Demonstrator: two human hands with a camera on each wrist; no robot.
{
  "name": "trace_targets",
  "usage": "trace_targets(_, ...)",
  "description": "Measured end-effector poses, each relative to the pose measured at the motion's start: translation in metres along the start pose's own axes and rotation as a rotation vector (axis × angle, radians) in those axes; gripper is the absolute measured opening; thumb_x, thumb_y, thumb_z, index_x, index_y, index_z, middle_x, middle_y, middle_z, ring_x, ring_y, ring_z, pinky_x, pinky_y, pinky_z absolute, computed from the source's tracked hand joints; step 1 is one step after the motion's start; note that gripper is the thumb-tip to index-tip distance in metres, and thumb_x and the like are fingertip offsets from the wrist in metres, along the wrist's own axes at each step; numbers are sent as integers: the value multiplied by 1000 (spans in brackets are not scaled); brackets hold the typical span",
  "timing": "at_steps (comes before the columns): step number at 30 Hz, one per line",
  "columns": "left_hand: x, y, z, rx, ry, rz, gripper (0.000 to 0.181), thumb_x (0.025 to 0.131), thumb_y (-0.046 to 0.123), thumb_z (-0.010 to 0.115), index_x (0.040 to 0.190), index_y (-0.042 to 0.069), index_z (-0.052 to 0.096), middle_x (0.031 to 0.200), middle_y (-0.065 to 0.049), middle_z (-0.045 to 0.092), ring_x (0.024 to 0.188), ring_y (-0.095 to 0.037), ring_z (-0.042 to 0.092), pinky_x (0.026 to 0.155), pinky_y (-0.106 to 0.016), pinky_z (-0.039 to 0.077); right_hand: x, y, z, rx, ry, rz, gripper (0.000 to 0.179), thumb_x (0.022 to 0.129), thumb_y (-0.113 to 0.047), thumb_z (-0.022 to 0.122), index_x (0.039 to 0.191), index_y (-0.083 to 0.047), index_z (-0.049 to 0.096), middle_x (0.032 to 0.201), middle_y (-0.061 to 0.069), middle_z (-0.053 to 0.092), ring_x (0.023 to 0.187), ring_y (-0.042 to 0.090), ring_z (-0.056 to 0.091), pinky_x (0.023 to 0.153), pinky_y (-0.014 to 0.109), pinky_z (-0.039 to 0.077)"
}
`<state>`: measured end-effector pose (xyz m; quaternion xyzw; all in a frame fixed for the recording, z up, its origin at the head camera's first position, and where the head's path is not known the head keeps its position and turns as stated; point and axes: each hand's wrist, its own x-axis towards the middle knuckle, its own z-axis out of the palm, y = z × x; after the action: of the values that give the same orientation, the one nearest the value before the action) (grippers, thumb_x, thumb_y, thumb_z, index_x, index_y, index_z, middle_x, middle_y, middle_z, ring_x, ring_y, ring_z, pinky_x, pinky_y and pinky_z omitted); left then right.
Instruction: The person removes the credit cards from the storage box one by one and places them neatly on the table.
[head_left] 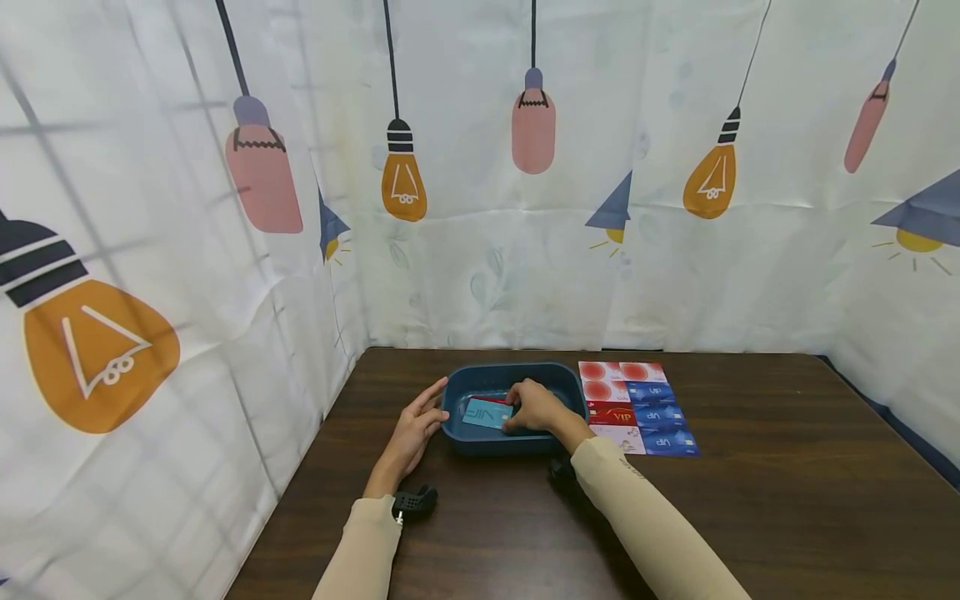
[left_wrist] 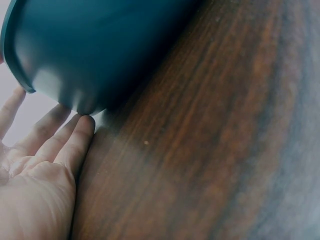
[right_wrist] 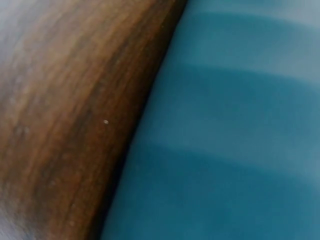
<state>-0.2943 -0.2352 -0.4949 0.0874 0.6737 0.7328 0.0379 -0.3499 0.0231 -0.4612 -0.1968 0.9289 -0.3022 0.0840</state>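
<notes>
A dark blue plastic bin [head_left: 510, 446] stands on the wooden table, with a light blue card [head_left: 483, 414] and the edge of a red card [head_left: 491, 399] behind it inside. My right hand [head_left: 542, 407] reaches in over the near rim and pinches the right end of the light blue card. At the bin's left end, my left hand [head_left: 411, 429] has its thumb at the rim. The left wrist view shows that hand's nearly straight fingers [left_wrist: 80, 137] touching the outer wall. The right wrist view shows only the bin's outer side [right_wrist: 225, 120] and table; the right hand is hidden there.
Right beside the bin lie cards in two columns: red and white ones [head_left: 613, 414] on the left, mostly blue VIP ones [head_left: 666, 417] on the right. A printed curtain [head_left: 465, 275] hangs behind the table's [head_left: 787, 483] far edge and along its left side.
</notes>
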Motion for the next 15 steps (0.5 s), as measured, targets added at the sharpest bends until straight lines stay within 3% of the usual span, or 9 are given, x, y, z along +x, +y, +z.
trace_targets(7, 0, 0, 0, 2, 0, 9, 63, 99, 7, 56, 158, 22, 41, 167, -5, 32, 156, -29, 25, 123, -58, 25, -1, -1, 0, -14, -6, 36, 43, 76, -28, 91, 108, -7, 71, 108, 7, 60, 94, 21, 55, 92, 44, 53)
trace_targets(15, -1, 0, -1, -1, -7, 10, 63, 99, 7, 56, 158, 22, 41, 168, -5, 30, 158, -30, 22, 123, -59, 24, -1, -2, -1, -57, -4, 9, 41, 78, -28, 89, 107, -5, 71, 105, 6, 62, 91, 19, 55, 86, 42, 53)
